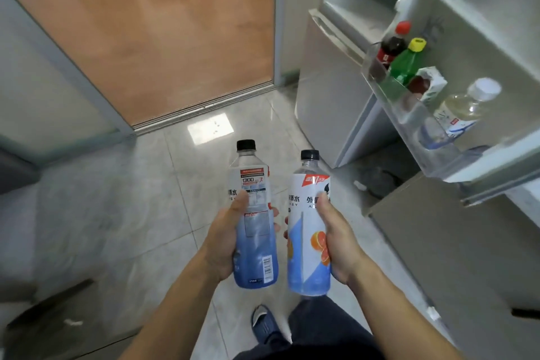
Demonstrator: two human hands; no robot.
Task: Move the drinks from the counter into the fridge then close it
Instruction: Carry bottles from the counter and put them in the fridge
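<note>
Pale floor tiles (152,213) met a wooden floor (163,38) at a door sill. The fridge door (479,47) stood open, its door shelf (409,114) holding bottles. The left hand (225,242) gripped a blue-labelled bottle (254,231) upright; the right hand (339,245) gripped an orange-pictured bottle (306,231) just beside it, fingers curled round each.

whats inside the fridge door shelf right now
The door shelf holds a red-capped cola bottle, a green bottle, a small carton and a clear white-capped bottle. The shelf wall blurs their lower parts.
</note>
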